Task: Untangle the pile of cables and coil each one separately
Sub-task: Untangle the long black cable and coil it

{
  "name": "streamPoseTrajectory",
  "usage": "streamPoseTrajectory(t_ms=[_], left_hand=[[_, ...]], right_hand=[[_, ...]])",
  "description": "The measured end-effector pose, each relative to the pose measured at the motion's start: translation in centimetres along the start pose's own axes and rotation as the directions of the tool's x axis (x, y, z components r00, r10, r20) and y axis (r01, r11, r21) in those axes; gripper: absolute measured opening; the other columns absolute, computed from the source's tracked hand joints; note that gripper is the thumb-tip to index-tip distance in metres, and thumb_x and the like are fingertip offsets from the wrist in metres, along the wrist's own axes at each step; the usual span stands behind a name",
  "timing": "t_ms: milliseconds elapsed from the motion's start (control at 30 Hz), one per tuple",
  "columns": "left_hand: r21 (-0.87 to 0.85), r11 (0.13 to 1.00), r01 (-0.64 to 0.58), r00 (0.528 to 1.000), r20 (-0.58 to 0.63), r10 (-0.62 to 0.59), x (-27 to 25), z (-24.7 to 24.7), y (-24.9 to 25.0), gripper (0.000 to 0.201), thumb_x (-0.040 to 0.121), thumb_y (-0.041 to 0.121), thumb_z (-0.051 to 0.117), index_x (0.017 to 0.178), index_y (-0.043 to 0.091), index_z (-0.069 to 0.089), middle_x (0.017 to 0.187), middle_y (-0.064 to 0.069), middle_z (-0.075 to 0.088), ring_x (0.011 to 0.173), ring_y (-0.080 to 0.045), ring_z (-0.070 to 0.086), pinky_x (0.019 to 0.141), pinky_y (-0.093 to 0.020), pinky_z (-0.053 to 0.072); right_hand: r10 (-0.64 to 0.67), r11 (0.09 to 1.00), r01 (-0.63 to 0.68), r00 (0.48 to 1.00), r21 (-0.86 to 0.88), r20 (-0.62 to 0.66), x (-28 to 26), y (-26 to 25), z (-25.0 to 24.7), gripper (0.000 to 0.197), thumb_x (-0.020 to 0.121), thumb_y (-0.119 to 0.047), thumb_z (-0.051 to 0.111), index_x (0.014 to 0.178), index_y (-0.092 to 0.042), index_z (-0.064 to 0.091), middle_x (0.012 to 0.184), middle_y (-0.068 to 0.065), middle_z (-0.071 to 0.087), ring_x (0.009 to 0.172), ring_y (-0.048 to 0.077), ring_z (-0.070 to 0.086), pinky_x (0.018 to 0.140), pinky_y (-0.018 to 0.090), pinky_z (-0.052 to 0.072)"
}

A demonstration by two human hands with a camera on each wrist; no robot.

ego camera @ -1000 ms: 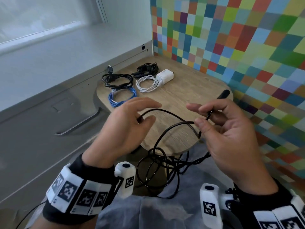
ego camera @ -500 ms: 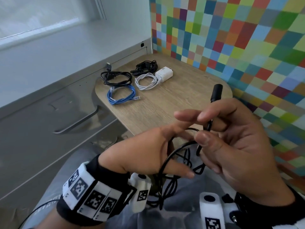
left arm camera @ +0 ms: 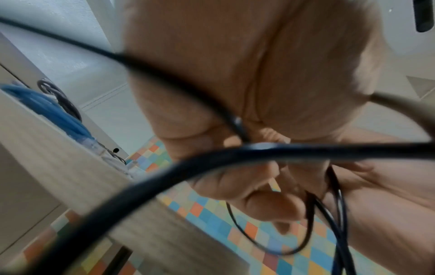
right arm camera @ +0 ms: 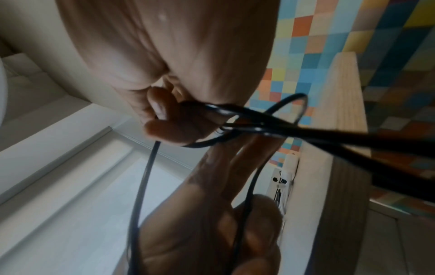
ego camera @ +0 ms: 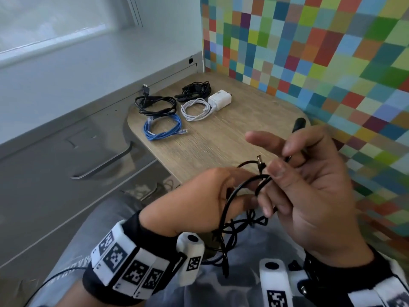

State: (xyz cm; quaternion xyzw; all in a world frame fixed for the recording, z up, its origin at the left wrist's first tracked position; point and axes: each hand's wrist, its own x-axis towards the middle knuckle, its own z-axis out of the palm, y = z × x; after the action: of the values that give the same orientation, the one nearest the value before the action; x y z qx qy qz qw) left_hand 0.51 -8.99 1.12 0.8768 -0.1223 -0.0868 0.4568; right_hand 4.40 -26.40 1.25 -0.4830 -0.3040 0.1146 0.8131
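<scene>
A thin black cable (ego camera: 230, 202) runs between both hands above my lap, its loose loops (ego camera: 241, 224) hanging below. My right hand (ego camera: 294, 178) pinches the cable between thumb and curled fingers; the barrel plug (ego camera: 259, 161) sticks up beside the thumb and a black socket end (ego camera: 298, 124) pokes out behind the fingers. My left hand (ego camera: 223, 191) curls its fingers round a strand just left of the right hand. In the left wrist view the black cable (left arm camera: 212, 158) crosses the curled fingers. In the right wrist view the cable (right arm camera: 247, 119) loops by the fingertips.
The wooden table (ego camera: 232, 134) holds coiled cables at its far left: a blue cable (ego camera: 163, 127), a black cable (ego camera: 155, 104), a white cable (ego camera: 195, 109) with a white charger (ego camera: 219, 99), and a black bundle (ego camera: 194, 89). A coloured chequered wall (ego camera: 332, 52) stands right.
My left hand has moved right and down to meet the right hand and closed on the cable. The plug end now sticks up beside the right thumb.
</scene>
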Motion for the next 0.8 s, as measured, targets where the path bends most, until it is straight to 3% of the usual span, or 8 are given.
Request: streamPoseTrajectory(t_ms=[67, 200, 333, 433, 500, 600, 667, 800], left_hand=[[-0.017, 0.999, 0.041, 0.999, -0.009, -0.041, -0.1, -0.1, -0.3, 0.005, 0.099, 0.016, 0.066, 0.095, 0.017, 0.068, 0.076, 0.006, 0.068, 0.065, -0.005, 0.062, 0.063, -0.028, 0.052], [-0.186, 0.982, -0.023, 1.000, -0.002, 0.023, -0.3, -1.0, -0.1, 0.018, 0.088, 0.017, 0.080, 0.104, 0.018, 0.072, 0.086, 0.016, 0.070, 0.077, 0.000, 0.066, 0.074, -0.019, 0.050], [-0.099, 0.994, -0.039, 0.998, -0.044, 0.035, -0.2, -0.5, 0.1, 0.006, 0.092, 0.020, 0.074, 0.093, 0.020, 0.069, 0.069, 0.023, 0.065, 0.060, 0.006, 0.059, 0.061, -0.009, 0.043], [-0.125, 0.991, 0.042, 0.990, -0.127, -0.058, -0.4, -1.4, -0.7, 0.002, 0.098, 0.024, 0.067, 0.099, 0.022, 0.066, 0.081, 0.013, 0.076, 0.072, -0.013, 0.072, 0.068, -0.032, 0.058], [-0.167, 0.983, 0.079, 0.973, -0.202, -0.112, -0.8, -2.6, -1.4, 0.007, 0.098, 0.020, 0.068, 0.104, 0.020, 0.065, 0.084, 0.002, 0.079, 0.069, -0.016, 0.070, 0.066, -0.031, 0.056], [0.008, 0.988, 0.155, 0.940, -0.309, -0.144, -1.8, -4.6, -2.2, 0.026, 0.093, 0.023, 0.073, 0.117, 0.030, 0.064, 0.069, 0.005, 0.076, 0.047, 0.000, 0.049, 0.053, -0.015, 0.039], [0.104, 0.970, 0.220, 0.914, -0.370, -0.168, -2.6, -5.8, -2.5, 0.033, 0.090, 0.029, 0.075, 0.121, 0.036, 0.066, 0.064, 0.008, 0.073, 0.043, 0.001, 0.047, 0.052, -0.010, 0.036], [0.080, 0.960, 0.267, 0.820, -0.543, -0.183, -4.0, -7.7, -3.7, 0.016, 0.094, 0.034, 0.071, 0.105, 0.044, 0.075, 0.063, 0.007, 0.072, 0.045, -0.012, 0.050, 0.048, -0.016, 0.040]], right_hand=[[0.018, 0.999, -0.019, 1.000, -0.030, -0.014, 0.2, -0.1, -0.3, 0.016, 0.092, -0.013, 0.061, 0.096, -0.020, 0.047, 0.127, 0.011, 0.072, 0.035, 0.017, 0.031, 0.045, 0.029, 0.047], [0.021, 0.998, -0.023, 0.999, -0.056, -0.037, 0.4, 0.0, -0.6, 0.019, 0.090, -0.013, 0.063, 0.095, -0.018, 0.045, 0.127, 0.011, 0.072, 0.042, 0.016, 0.045, 0.051, 0.032, 0.052], [0.029, 0.997, -0.032, 0.999, -0.075, -0.031, 0.4, 0.7, -0.4, 0.022, 0.087, -0.014, 0.068, 0.096, -0.017, 0.047, 0.126, 0.012, 0.073, 0.050, 0.013, 0.052, 0.058, 0.032, 0.055], [0.013, 0.982, -0.019, 0.999, -0.186, -0.033, 0.5, 0.9, -0.9, 0.022, 0.094, -0.006, 0.068, 0.104, -0.021, 0.055, 0.122, 0.013, 0.074, 0.054, 0.016, 0.050, 0.059, 0.036, 0.050], [0.056, 0.978, -0.063, 0.998, -0.198, -0.041, 0.5, 0.8, -1.1, 0.033, 0.093, -0.002, 0.064, 0.113, -0.028, 0.060, 0.116, 0.013, 0.076, 0.055, 0.015, 0.048, 0.056, 0.031, 0.046], [0.120, 0.972, -0.122, 0.993, -0.203, -0.020, 0.3, 0.9, -0.9, 0.044, 0.094, 0.000, 0.065, 0.122, -0.034, 0.063, 0.111, 0.012, 0.077, 0.056, 0.009, 0.048, 0.053, 0.025, 0.043], [0.133, 0.956, -0.137, 0.991, -0.261, -0.032, 0.3, 1.2, -0.8, 0.050, 0.095, 0.004, 0.064, 0.126, -0.036, 0.064, 0.107, 0.008, 0.078, 0.056, 0.011, 0.045, 0.053, 0.024, 0.043], [0.095, 0.906, -0.150, 0.983, -0.396, -0.154, 0.6, 1.3, -1.8, 0.048, 0.095, 0.007, 0.064, 0.120, -0.033, 0.072, 0.090, 0.001, 0.074, 0.065, 0.012, 0.062, 0.055, 0.022, 0.046]])
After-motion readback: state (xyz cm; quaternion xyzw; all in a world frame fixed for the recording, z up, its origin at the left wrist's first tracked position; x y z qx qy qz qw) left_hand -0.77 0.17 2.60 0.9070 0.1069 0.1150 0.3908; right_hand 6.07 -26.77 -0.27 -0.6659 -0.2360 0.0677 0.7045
